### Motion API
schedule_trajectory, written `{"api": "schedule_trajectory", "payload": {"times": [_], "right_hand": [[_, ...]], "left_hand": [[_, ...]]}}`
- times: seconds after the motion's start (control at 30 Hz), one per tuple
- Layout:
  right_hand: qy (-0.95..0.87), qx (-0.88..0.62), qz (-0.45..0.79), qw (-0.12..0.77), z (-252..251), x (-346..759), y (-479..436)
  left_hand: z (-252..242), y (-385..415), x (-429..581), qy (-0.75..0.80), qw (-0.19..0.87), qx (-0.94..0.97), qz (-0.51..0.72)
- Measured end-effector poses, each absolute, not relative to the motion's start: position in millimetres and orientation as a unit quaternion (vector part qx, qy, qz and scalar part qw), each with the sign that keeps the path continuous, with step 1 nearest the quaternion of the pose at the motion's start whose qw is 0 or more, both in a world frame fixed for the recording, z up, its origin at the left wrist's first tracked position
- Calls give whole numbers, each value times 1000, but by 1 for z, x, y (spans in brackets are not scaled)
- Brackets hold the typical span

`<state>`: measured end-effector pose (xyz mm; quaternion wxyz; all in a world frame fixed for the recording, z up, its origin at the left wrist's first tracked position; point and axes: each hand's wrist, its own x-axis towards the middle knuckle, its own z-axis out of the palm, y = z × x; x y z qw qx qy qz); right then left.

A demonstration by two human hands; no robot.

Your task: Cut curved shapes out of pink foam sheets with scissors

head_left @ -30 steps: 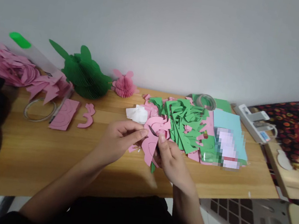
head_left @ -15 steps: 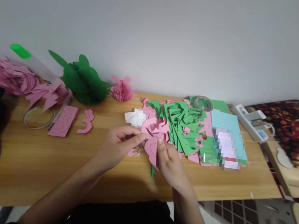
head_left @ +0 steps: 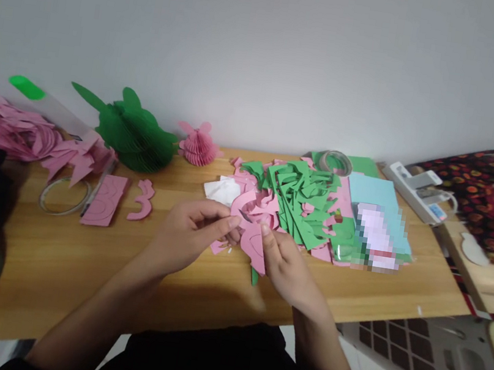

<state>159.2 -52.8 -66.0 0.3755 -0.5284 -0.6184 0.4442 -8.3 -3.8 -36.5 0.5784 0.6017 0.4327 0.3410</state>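
My right hand (head_left: 285, 265) pinches a folded piece of pink paper (head_left: 252, 246) with a curved outline drawn on it. My left hand (head_left: 197, 233) is closed, thumb on top, round what looks like a small pair of scissors. Only a thin dark blade (head_left: 246, 216) shows past the fingertips, at the paper's upper edge; the handles are hidden. Behind both hands lies a heap of green paper scraps (head_left: 298, 199) mixed with pink scraps (head_left: 267, 203). A strip of green paper (head_left: 254, 276) sticks out below the held piece.
To the left are a pink rectangle with drawn curves (head_left: 104, 201), a wavy pink cutout (head_left: 141, 200), a tape roll (head_left: 44, 195) and paper ornaments, one green (head_left: 137, 138). A white tissue (head_left: 222, 190) lies beside the scraps. Right are blue paper (head_left: 375, 195) and a power strip (head_left: 417, 192).
The view has shifted slightly. Both hands stay at the pink paper, and its lower tip has turned a little to the right. The blade remains at the paper's upper edge.
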Motion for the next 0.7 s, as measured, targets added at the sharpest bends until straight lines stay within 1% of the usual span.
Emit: {"api": "schedule_trajectory", "payload": {"times": [0.23, 0.37, 0.43, 0.53, 0.63, 0.7], "right_hand": [[-563, -537, 491, 391, -59, 156, -57], [-504, -521, 561, 400, -64, 156, -58], [-451, -500, 609, 419, -70, 157, -57], [-354, -470, 655, 474, -76, 159, -53], [-322, -455, 647, 520, -73, 160, -51], [-343, -458, 635, 518, -67, 161, -50]], "left_hand": [[-44, -4, -8, 429, 583, 594, 353], [-48, -3, -9, 422, 597, 591, 341], [-49, -3, -9, 415, 610, 584, 338], [-50, -3, -9, 400, 627, 580, 332], [-49, -2, -7, 386, 634, 598, 303], [-47, -2, -6, 369, 637, 613, 284]]}}
